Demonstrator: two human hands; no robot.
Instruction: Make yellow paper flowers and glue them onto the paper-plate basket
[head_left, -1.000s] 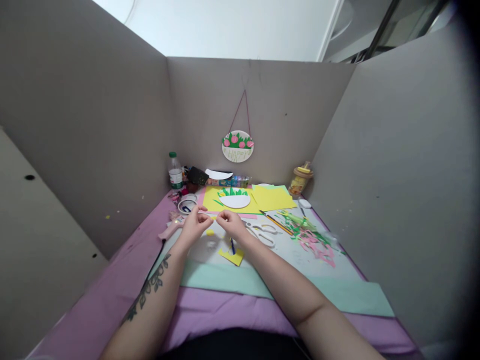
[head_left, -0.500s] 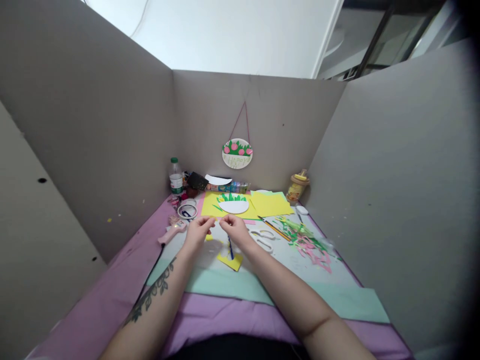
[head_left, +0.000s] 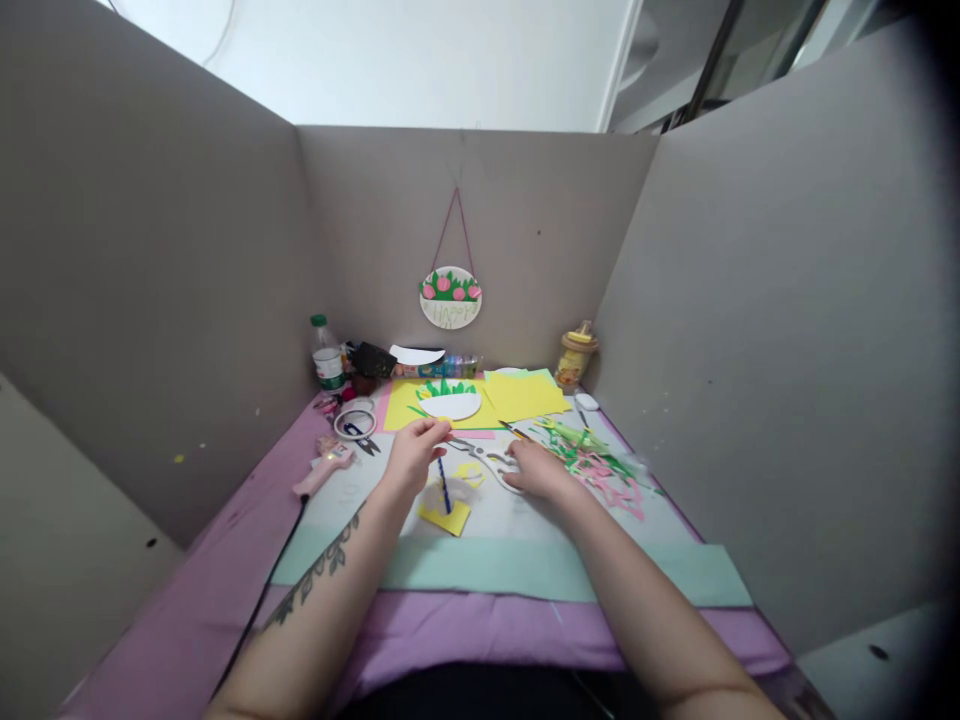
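Observation:
My left hand (head_left: 417, 450) is closed in a pinch on a small yellow paper piece (head_left: 444, 424), held above the work mat. My right hand (head_left: 537, 468) is over the white-handled scissors (head_left: 491, 465), thumb and fingers apart around the handles. The scissors lie with their blades pointing left, towards my left hand. Below my left hand a blue pen (head_left: 444, 488) stands over a yellow paper square (head_left: 448, 518). Yellow paper scraps (head_left: 471, 472) lie beside it.
Behind are a white half-plate with green paper leaves (head_left: 450, 404) and yellow sheets (head_left: 529, 396). Green and pink scraps (head_left: 600, 470) cover the right side. At left lie a pink glue gun (head_left: 324, 470), tape rolls (head_left: 355, 424) and a bottle (head_left: 327, 355). A decorated plate (head_left: 450, 298) hangs behind.
My hands, which were together, have parted. My right hand has moved right and down to the scissors, while my left hand keeps the yellow paper piece. The view has shifted slightly.

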